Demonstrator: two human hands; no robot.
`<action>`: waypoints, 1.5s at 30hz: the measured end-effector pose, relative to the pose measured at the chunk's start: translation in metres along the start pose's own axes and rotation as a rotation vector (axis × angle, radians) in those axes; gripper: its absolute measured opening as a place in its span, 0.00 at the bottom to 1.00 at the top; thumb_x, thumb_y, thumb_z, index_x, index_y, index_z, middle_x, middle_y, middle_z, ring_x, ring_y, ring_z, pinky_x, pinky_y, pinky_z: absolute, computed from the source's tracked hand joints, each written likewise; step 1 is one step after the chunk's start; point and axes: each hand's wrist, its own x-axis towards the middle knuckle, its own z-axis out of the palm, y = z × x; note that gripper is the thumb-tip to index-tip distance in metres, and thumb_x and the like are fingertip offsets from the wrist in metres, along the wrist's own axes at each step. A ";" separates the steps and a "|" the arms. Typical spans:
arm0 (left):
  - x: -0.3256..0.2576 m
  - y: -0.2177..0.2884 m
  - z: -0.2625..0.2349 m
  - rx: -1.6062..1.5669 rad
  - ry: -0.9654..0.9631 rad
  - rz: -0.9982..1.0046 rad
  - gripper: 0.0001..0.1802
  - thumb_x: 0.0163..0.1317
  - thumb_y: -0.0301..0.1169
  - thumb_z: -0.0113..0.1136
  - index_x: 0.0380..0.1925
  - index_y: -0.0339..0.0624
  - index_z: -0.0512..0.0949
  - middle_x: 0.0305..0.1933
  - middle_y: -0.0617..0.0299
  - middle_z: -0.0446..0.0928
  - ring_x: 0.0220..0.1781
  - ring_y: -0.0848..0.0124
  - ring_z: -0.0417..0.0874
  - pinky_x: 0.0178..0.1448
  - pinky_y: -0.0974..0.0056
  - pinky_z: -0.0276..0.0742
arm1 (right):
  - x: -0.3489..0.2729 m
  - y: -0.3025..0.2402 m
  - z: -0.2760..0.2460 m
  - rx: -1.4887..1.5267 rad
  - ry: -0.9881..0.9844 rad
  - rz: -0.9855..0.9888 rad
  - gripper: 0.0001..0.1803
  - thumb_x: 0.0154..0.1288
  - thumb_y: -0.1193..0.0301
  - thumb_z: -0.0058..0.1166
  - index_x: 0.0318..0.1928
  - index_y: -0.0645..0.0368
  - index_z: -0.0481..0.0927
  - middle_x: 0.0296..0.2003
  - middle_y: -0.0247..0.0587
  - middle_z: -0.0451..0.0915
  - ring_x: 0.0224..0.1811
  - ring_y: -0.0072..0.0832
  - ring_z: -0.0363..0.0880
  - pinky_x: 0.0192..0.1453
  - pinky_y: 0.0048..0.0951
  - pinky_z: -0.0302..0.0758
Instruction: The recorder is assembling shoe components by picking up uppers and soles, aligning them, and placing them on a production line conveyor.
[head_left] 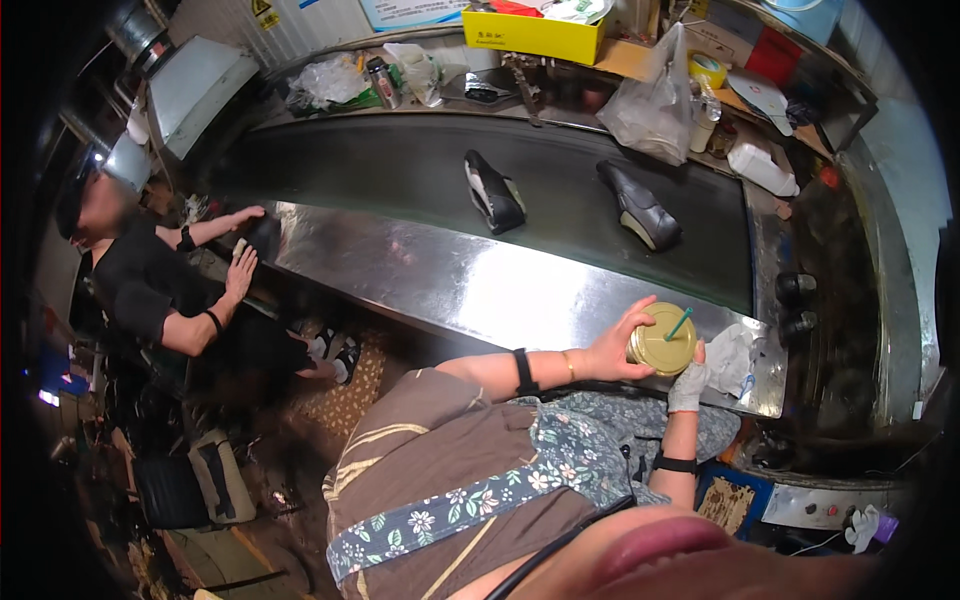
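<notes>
Over the near edge of the metal ledge [430,262], I hold a round jar [668,338] with a gold-coloured lid and a thin green stick standing out of its top. My left hand [622,342] wraps round the jar's left side. On the near right side, my right hand [690,385], in a pale glove with a bare thumb tip, grips it too; most of its fingers are hidden. Crumpled white paper [735,358] lies on the ledge beside my right hand. Beyond the ledge, two dark shoes, one with a pale inside [492,192] and one all dark [640,205], rest on the dark belt.
A co-worker [165,270] sits at the left, both hands near a dark object at the ledge's end. Behind the belt stand a yellow box [533,35], a clear plastic bag [655,105], a white jug [762,168] and a metal flask [382,82].
</notes>
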 end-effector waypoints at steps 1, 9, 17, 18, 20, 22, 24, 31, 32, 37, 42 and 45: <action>0.001 0.013 -0.006 0.043 -0.036 -0.089 0.49 0.46 0.47 0.78 0.64 0.47 0.59 0.76 0.33 0.48 0.76 0.36 0.54 0.75 0.47 0.57 | 0.002 0.004 -0.004 0.000 0.016 -0.008 0.24 0.76 0.53 0.45 0.55 0.61 0.77 0.49 0.36 0.80 0.50 0.26 0.79 0.57 0.30 0.75; 0.024 0.045 -0.022 0.188 -0.136 -0.162 0.58 0.34 0.51 0.83 0.65 0.39 0.65 0.75 0.29 0.43 0.76 0.34 0.51 0.75 0.48 0.57 | -0.014 0.008 0.006 -0.332 0.093 -0.091 0.30 0.78 0.49 0.38 0.51 0.67 0.79 0.47 0.38 0.80 0.50 0.26 0.76 0.58 0.29 0.71; 0.037 0.047 -0.023 0.348 -0.126 -0.032 0.49 0.33 0.43 0.84 0.57 0.41 0.72 0.68 0.34 0.60 0.69 0.39 0.67 0.67 0.49 0.73 | -0.039 -0.009 0.025 -0.726 0.211 -0.196 0.35 0.77 0.44 0.36 0.56 0.67 0.76 0.49 0.44 0.81 0.54 0.32 0.76 0.61 0.33 0.70; 0.036 0.045 -0.024 0.304 -0.137 -0.036 0.46 0.34 0.42 0.83 0.56 0.41 0.73 0.65 0.37 0.65 0.69 0.40 0.67 0.67 0.48 0.72 | -0.041 -0.008 0.025 -0.587 0.115 -0.181 0.36 0.76 0.43 0.36 0.59 0.66 0.73 0.52 0.44 0.79 0.57 0.32 0.74 0.64 0.33 0.68; 0.039 0.060 -0.026 0.263 -0.141 0.008 0.45 0.35 0.41 0.83 0.55 0.41 0.73 0.63 0.39 0.69 0.69 0.40 0.67 0.68 0.47 0.70 | -0.049 -0.018 0.040 -0.453 0.040 -0.168 0.37 0.76 0.43 0.36 0.63 0.66 0.71 0.56 0.45 0.77 0.61 0.32 0.73 0.67 0.33 0.67; 0.045 0.083 -0.034 0.217 -0.114 0.092 0.43 0.36 0.42 0.83 0.55 0.42 0.73 0.59 0.44 0.75 0.69 0.38 0.66 0.69 0.44 0.67 | -0.071 -0.048 0.070 -0.124 -0.117 -0.314 0.43 0.73 0.39 0.39 0.68 0.67 0.62 0.63 0.46 0.70 0.67 0.32 0.67 0.72 0.33 0.62; 0.054 0.114 -0.045 0.174 -0.099 0.193 0.43 0.38 0.43 0.83 0.55 0.42 0.73 0.56 0.48 0.78 0.69 0.36 0.66 0.70 0.41 0.65 | -0.093 -0.085 0.091 -0.155 -0.154 -0.367 0.47 0.70 0.37 0.42 0.70 0.68 0.59 0.65 0.46 0.67 0.68 0.33 0.65 0.73 0.33 0.60; 0.091 0.176 -0.056 -0.095 -0.062 0.578 0.33 0.43 0.43 0.80 0.49 0.44 0.79 0.66 0.26 0.60 0.64 0.32 0.71 0.65 0.38 0.72 | -0.143 -0.157 0.134 0.059 -0.149 -0.264 0.69 0.44 0.28 0.64 0.71 0.69 0.54 0.68 0.50 0.62 0.70 0.37 0.64 0.75 0.40 0.60; 0.089 0.180 -0.059 -0.109 -0.117 0.565 0.30 0.44 0.40 0.79 0.48 0.44 0.79 0.65 0.27 0.61 0.62 0.33 0.72 0.65 0.37 0.71 | -0.146 -0.157 0.135 0.086 -0.173 -0.294 0.69 0.44 0.28 0.63 0.71 0.68 0.53 0.68 0.52 0.62 0.70 0.38 0.63 0.75 0.41 0.60; 0.090 0.201 -0.064 -0.036 -0.140 0.693 0.29 0.42 0.31 0.80 0.46 0.46 0.77 0.60 0.39 0.67 0.57 0.33 0.76 0.58 0.38 0.79 | -0.145 -0.139 0.120 -0.023 -0.329 -0.629 0.68 0.46 0.26 0.59 0.71 0.67 0.53 0.69 0.59 0.59 0.71 0.43 0.61 0.74 0.44 0.60; 0.088 0.207 -0.041 -0.085 -0.010 0.839 0.32 0.37 0.28 0.82 0.44 0.45 0.75 0.54 0.52 0.70 0.53 0.31 0.78 0.53 0.40 0.85 | -0.155 -0.113 0.167 0.398 -0.133 -1.038 0.45 0.71 0.37 0.40 0.70 0.64 0.54 0.67 0.61 0.60 0.62 0.44 0.71 0.67 0.40 0.72; 0.084 0.210 -0.038 -0.145 0.029 0.821 0.33 0.36 0.29 0.83 0.44 0.44 0.74 0.54 0.54 0.70 0.53 0.29 0.77 0.53 0.39 0.85 | -0.116 -0.131 0.185 0.147 0.166 -1.582 0.42 0.73 0.38 0.31 0.70 0.63 0.56 0.60 0.59 0.66 0.55 0.48 0.75 0.56 0.38 0.78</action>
